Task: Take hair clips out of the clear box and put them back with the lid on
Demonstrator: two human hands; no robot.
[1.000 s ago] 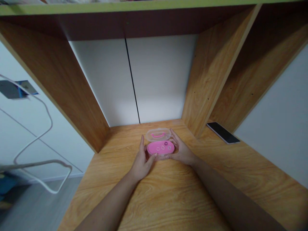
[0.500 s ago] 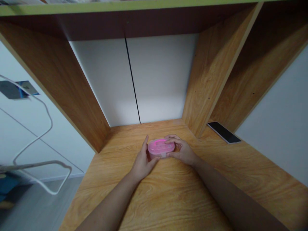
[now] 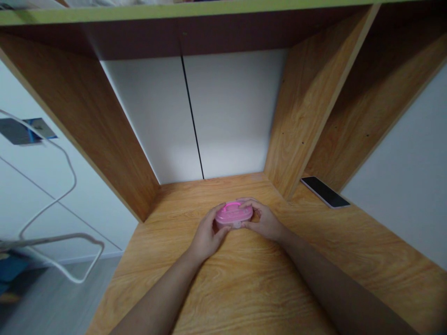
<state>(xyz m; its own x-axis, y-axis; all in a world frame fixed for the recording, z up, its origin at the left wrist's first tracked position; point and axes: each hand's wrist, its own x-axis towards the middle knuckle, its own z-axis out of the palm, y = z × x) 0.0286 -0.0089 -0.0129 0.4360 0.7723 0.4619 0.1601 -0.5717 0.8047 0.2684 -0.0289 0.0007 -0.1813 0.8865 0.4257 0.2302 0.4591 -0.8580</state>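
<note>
While the pink case point(image 3: 233, 215) is gripped at both ends by the left hand point(image 3: 207, 236) and right hand point(image 3: 264, 221), its clear lid point(image 3: 233, 209) is seated on top. The case is held closed against the surface point(image 3: 244, 288).

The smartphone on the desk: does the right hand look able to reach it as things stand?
Probably yes. The right hand holds the pink plastic case and must release it, but no object shows between the hand and the smartphone.
</note>
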